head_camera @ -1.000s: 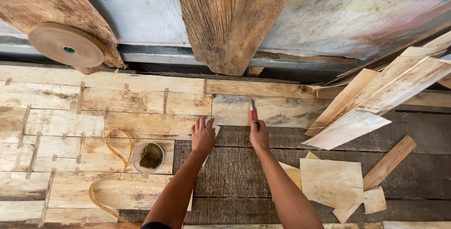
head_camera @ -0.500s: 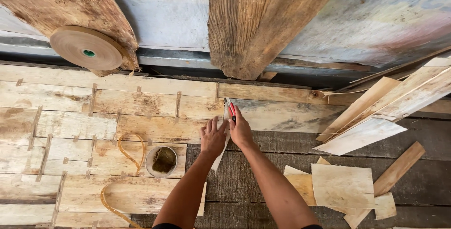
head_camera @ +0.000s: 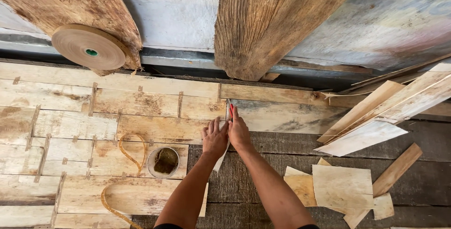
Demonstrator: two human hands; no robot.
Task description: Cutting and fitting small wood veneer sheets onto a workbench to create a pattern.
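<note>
Both hands have closed together since a second ago: the left hand (head_camera: 215, 139) now lies flat on a veneer sheet (head_camera: 159, 128) on the worktop (head_camera: 300, 139), while the right hand (head_camera: 238, 132), gripping a red-handled knife (head_camera: 230, 110), has slid its blade to that sheet's edge.

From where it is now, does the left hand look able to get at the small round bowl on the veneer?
Probably yes. The left hand lies flat on the veneer sheets, and the small round bowl sits just to its left. Only a loose curl of tape lies near the bowl's far side, nothing between.
</note>
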